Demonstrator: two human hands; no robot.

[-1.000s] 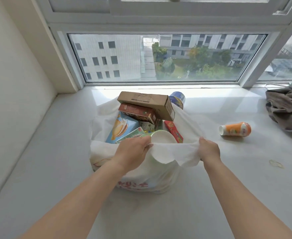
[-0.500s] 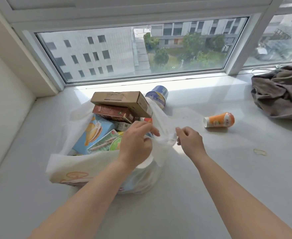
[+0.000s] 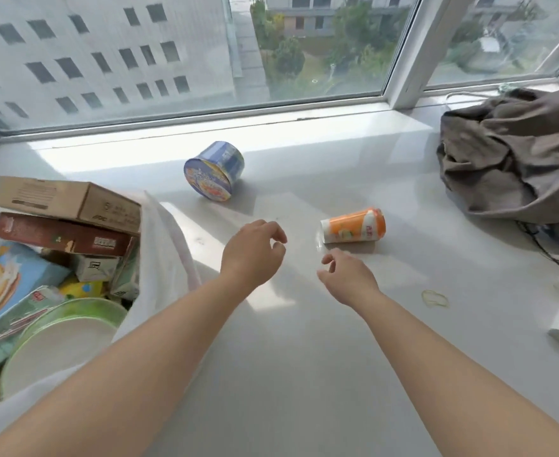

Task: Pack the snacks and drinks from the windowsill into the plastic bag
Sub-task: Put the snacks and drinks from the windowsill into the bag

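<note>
From the head view, both bare hands hover empty over the pale grey windowsill (image 3: 304, 357), fingers loosely curled: the left hand (image 3: 251, 255) just right of the white plastic bag (image 3: 162, 245), the right hand (image 3: 347, 278) near the orange-and-white drink bottle (image 3: 354, 225) lying on its side. A blue round noodle tub (image 3: 214, 171) lies tipped nearer the window. The bag holds a brown cardboard box (image 3: 64, 201), a dark red box (image 3: 60, 235) and a green-rimmed paper bowl (image 3: 60, 338)

Sunlit white windowsill (image 3: 304, 374), large window (image 3: 172, 61), buildings outside
</note>
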